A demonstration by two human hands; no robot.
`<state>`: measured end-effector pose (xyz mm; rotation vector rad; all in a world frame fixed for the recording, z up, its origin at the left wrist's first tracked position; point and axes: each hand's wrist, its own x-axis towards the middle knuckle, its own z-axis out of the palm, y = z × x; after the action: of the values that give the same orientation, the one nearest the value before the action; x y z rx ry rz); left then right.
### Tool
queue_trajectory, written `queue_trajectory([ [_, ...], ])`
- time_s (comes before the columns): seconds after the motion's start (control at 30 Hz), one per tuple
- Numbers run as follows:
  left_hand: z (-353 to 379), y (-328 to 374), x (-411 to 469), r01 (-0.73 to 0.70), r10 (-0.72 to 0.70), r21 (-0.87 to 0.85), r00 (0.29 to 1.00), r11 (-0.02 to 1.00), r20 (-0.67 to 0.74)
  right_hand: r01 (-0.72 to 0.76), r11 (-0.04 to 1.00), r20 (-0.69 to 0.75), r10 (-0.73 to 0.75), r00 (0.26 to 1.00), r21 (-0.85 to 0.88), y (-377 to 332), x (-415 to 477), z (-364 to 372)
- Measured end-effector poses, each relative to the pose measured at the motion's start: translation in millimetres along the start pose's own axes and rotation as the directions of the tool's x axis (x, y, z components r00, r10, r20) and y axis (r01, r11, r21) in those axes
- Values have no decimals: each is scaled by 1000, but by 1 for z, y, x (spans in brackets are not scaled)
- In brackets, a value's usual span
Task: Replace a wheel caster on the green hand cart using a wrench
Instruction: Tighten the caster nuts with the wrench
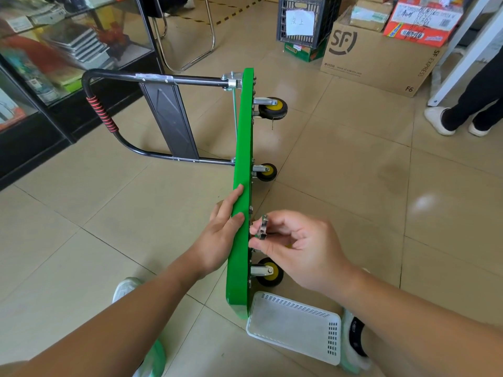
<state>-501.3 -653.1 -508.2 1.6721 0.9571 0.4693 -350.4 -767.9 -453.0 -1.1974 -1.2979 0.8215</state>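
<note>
Beige floor tiles (340, 172) fill a shop-like room, with a glass display case (68, 50) at the left, cardboard boxes (375, 61) at the back and another person's legs (468, 110) at the right edge.

On the floor the green hand cart (243, 148) stands tipped on one long edge. Its deck is upright, its black handle (114, 74) points left and its underside faces right. Three casters with yellow hubs stick out from the underside: a far one (272, 108), a middle one (266, 172) and a near one (268, 271).

The left hand (217, 238) lies flat against the deck with straight fingers, its thumb over the top edge, bracing the deck. The right hand (302, 248) has curled fingers and pinches a small metal part (261, 227) right at the underside, between the middle and near casters. A sliver of yellow shows beneath the fingers, so this may be a caster held by its plate, but I cannot be sure. No wrench shows plainly.

A white plastic basket (294, 319) sits on the floor beside the cart's near corner.

The step in hand looks like seating or removing the part at the fourth mounting spot. The next move probably calls for lining it up with the bolt holes while the left hand keeps the deck steady.
</note>
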Motion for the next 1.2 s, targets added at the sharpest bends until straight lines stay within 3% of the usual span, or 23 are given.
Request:
queue_trajectory([
  [0.13,-1,0,-1,3,-3,3,1000,1000,5,62,995,17,-61,998,-74,3,2,1],
  [0.33,-2,-1,-2,3,-3,-13,1000,1000,17,321,900,168,-282,945,-295,15,-16,-1],
  [0.43,-2,-2,-1,5,-4,-16,999,1000,36,368,863,131,-344,930,-347,22,-14,-1],
  [0.57,-2,-1,-2,0,1,-25,999,1000,38,239,938,49,-234,971,-252,18,1,3],
  [0.67,-1,-1,-2,6,-4,-36,999,999,37,-26,998,-12,25,1000,-64,15,25,0],
  [0.77,-2,0,-4,39,-36,-58,998,998,49,-253,967,-68,254,965,20,21,53,-6],
  [0.9,-2,2,-4,53,-49,-61,997,997,61,-476,860,-92,497,863,186,35,73,-9],
  [1.07,-3,3,-4,46,-42,-57,997,997,70,-500,831,-44,525,850,244,30,80,-18],
  [1.2,-2,4,-4,37,-34,-40,997,999,72,-334,906,-121,374,920,261,0,79,-35],
])
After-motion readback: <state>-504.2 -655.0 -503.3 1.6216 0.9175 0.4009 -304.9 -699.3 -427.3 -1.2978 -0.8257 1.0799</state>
